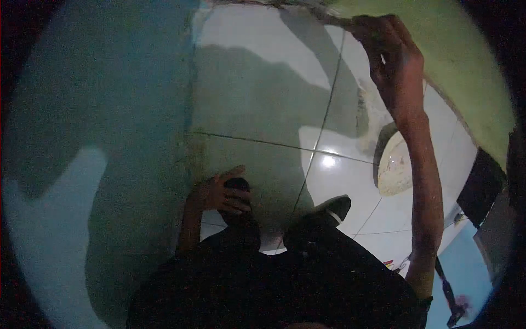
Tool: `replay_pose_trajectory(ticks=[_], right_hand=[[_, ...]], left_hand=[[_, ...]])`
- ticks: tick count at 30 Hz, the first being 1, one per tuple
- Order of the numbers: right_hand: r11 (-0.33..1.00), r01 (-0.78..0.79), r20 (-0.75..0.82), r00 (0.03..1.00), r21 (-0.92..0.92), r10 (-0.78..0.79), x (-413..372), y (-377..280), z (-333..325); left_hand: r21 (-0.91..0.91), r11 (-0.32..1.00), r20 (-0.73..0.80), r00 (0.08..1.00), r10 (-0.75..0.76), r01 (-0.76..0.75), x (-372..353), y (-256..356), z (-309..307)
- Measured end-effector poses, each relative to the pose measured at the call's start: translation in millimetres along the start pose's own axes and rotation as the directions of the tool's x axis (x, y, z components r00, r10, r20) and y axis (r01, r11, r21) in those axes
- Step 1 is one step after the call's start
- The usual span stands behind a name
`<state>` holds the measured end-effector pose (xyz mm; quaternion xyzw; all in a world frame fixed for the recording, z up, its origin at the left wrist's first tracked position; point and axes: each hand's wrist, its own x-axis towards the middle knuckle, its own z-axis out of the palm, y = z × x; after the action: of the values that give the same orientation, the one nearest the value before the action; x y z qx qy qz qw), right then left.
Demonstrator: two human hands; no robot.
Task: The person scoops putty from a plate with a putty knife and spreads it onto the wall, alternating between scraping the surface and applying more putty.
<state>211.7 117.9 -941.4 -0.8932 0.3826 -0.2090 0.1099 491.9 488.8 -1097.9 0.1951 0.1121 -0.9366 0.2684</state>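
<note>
My right hand is raised at the upper right, fingers curled against the broken lower edge of a green wall. The dim light hides whether it holds anything. My left hand is low by the foot of a blue-green wall. Its fingers curl over the top of a dark object that I cannot identify, just above my left foot. My right foot stands beside it on the white floor tiles.
A round pan holding pale material sits on the tiles behind my right forearm. Rough pale debris lies along the base of the green wall. Dark objects and a light blue surface are at the right edge.
</note>
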Motion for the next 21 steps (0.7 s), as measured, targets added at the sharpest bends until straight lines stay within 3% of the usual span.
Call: replay_pose_trajectory(ticks=[1,3,4,5,8,11,13,15,18,21], right_hand=[[0.999,-0.022,-0.006,1.0,0.039,0.022,11.8,0.0,8.7],[0.997,-0.026,-0.004,1.0,0.072,0.027,27.6,-4.6,16.8],[0.998,0.039,0.005,0.999,-0.045,-0.039,32.4,-3.9,16.9],[0.982,0.103,0.019,0.995,-0.161,-0.101,34.9,-2.3,17.0],[0.967,0.099,-0.011,0.994,-0.234,-0.104,29.2,-3.4,8.4],[0.97,0.111,-0.11,0.985,-0.214,-0.137,25.3,-14.9,-7.0],[0.96,0.168,-0.103,0.975,-0.224,-0.195,23.6,-12.0,-15.1],[0.947,0.218,-0.1,0.964,-0.237,-0.247,20.3,-10.6,-13.1],[0.94,0.222,-0.058,0.968,-0.26,-0.244,26.0,-18.7,9.2],[0.947,0.188,0.139,0.978,-0.258,-0.157,42.2,-23.7,19.7]], left_hand=[[-0.158,0.987,0.117,0.991,0.057,-0.038,1.4,-0.2,-2.1],[-0.09,0.996,0.043,0.999,0.019,-0.016,0.1,2.1,2.1],[-0.01,1.0,-0.035,0.999,-0.028,0.027,-0.3,4.6,7.0],[-0.019,1.0,-0.029,0.999,-0.021,0.02,-1.0,6.4,8.4],[-0.063,0.998,0.057,0.998,0.011,-0.008,1.4,4.9,6.0],[-0.179,0.983,0.14,0.989,0.054,-0.029,2.9,3.2,3.9],[0.096,0.992,-0.083,0.994,-0.074,0.082,-0.2,9.1,13.1],[0.014,0.997,-0.024,0.997,-0.072,0.072,1.5,4.7,2.0],[-0.1,0.993,0.084,0.995,-0.047,0.055,2.1,5.6,-3.6],[-0.111,0.992,0.107,0.993,-0.042,0.054,2.5,9.5,1.0]])
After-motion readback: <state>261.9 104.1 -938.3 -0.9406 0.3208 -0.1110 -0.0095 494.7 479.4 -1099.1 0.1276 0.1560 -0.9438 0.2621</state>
